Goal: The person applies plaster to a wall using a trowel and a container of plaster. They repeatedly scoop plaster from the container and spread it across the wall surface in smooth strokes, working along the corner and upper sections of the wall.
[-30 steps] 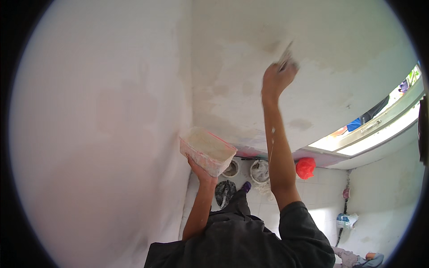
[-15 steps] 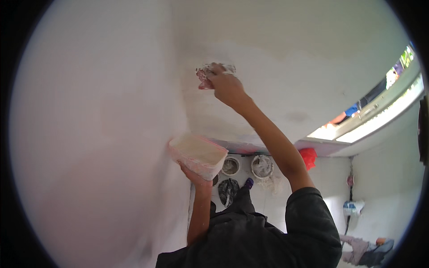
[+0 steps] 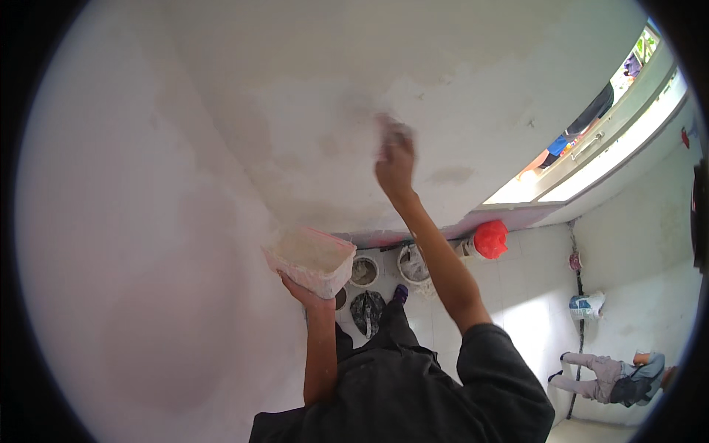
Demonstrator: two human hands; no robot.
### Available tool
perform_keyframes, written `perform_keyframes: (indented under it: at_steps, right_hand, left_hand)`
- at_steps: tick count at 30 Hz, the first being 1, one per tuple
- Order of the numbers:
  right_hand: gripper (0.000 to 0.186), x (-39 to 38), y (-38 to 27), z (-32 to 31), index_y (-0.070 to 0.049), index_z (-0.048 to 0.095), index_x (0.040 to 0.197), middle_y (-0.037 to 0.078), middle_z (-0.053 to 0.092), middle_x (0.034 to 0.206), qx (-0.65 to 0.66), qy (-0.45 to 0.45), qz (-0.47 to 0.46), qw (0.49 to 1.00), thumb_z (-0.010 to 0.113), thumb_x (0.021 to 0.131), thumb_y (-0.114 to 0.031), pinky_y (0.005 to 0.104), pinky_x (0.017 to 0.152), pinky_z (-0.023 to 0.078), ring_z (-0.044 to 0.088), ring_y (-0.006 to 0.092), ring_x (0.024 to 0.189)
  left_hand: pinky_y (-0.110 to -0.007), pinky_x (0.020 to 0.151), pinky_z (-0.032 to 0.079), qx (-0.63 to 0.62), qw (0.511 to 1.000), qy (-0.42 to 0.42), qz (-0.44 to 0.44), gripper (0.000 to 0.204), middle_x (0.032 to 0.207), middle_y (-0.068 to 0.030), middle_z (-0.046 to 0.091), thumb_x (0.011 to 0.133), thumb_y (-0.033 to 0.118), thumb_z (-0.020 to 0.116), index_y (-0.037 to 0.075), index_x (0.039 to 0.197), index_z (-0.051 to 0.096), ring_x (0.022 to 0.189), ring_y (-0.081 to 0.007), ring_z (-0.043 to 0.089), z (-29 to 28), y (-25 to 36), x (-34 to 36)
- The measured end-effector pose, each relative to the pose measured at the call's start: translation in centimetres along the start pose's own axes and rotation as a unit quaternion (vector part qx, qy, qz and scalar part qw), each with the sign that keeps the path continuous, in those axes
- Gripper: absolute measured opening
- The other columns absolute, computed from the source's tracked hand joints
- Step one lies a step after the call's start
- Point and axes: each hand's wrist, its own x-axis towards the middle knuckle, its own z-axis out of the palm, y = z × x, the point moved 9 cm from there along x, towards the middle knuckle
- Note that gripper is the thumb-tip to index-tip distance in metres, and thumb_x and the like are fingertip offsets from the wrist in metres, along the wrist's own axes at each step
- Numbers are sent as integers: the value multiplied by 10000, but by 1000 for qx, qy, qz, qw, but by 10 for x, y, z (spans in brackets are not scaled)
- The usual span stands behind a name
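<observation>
My left hand (image 3: 304,293) grips a pinkish rectangular tub (image 3: 317,280) from below and the side, close to the left wall. A whitish paste, like putty, coats its rim and inside (image 3: 309,249). My right hand (image 3: 397,166) is raised in front of the pale wall (image 3: 325,111), its fingers closed round a reddish, smeared hand tool (image 3: 389,127). Motion blurs the tool, so its exact kind and whether it touches the wall cannot be told. Damp-looking darker patches mark the wall around it.
Buckets of grey-white material (image 3: 363,272) and a black bag (image 3: 367,314) stand by my feet. A red bag (image 3: 490,239) sits at the wall's foot under a bright window (image 3: 583,151). Another person (image 3: 609,376) is at the lower right, and someone is outside the window.
My right hand has swung right and slightly down, away from the wall corner. The view has shifted, bringing more of the other person into sight. The left hand still holds the tub.
</observation>
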Motion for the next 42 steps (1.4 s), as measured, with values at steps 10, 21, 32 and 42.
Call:
perform_keyframes:
  at_steps: [10, 21, 32, 42]
  right_hand:
    - [312, 95, 20, -19, -4, 576, 1102, 184, 583, 1025, 87, 114, 185, 972, 555, 793, -42, 437, 861, 422, 533, 349, 984]
    - [495, 84, 30, -104, -36, 504, 1260, 48, 633, 829, -80, 124, 78, 986, 525, 775, 62, 446, 891, 337, 555, 244, 887]
    - [354, -25, 130, -94, 49, 544, 1144, 192, 575, 1074, -8, 162, 286, 945, 552, 811, -68, 453, 958, 381, 537, 300, 1078]
    - [165, 87, 65, -76, 35, 595, 952, 122, 571, 953, -36, 134, 192, 972, 527, 823, -40, 320, 777, 448, 550, 229, 882]
  left_hand:
    - [-452, 1056, 323, 25, 999, 3, 27, 578, 1416, -80, 311, 937, 497, 299, 158, 1403, 256, 1286, -295, 344, 6, 2, -4]
    - [-386, 944, 435, -22, 998, 30, 49, 444, 1232, -54, 482, 966, 408, 352, 103, 1286, 392, 1147, -229, 473, 10, 4, -5]
    - [-438, 1029, 357, 43, 999, 21, 8, 567, 1378, -75, 368, 944, 493, 309, 137, 1384, 292, 1262, -282, 379, 25, -36, 17]
    - [-409, 986, 398, 7, 1000, 11, 2, 513, 1305, -67, 437, 962, 464, 314, 115, 1336, 346, 1186, -249, 449, 19, -20, 11]
